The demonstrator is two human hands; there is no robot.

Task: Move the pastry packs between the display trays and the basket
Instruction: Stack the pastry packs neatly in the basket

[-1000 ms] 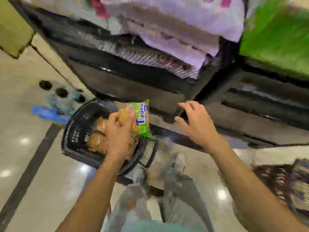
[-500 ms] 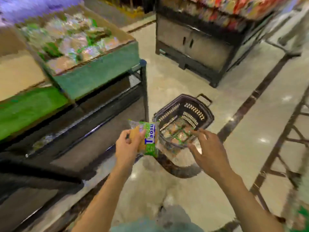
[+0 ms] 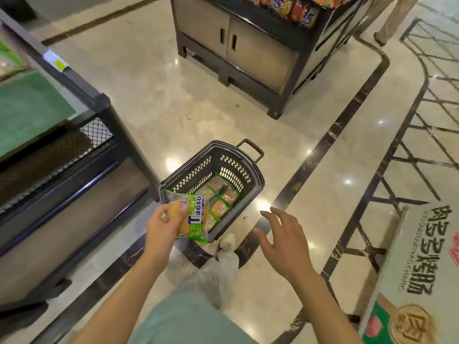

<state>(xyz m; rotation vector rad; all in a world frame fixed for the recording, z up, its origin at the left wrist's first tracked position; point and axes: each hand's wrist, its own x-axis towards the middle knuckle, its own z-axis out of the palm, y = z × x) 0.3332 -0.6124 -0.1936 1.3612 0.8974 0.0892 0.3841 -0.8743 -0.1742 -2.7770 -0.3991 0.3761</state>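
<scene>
My left hand grips a green-and-clear pastry pack with a yellow pastry inside, held above the near left corner of the basket. The dark plastic basket stands on the floor just ahead of my feet and holds several more pastry packs. My right hand hovers to the right of the basket with fingers spread, holding nothing. At the left is the display stand with a green tray on it; its contents are out of view.
A dark cabinet stand with snack packs on top rises beyond the basket. A printed cardboard display stands at the right, with a metal frame rack behind it. My legs and shoe are below the basket. Another person's leg shows top right.
The view has swung from the stand toward the floor and basket. My left hand keeps hold of the pack and now holds it over the basket's near corner; my right hand stays spread.
</scene>
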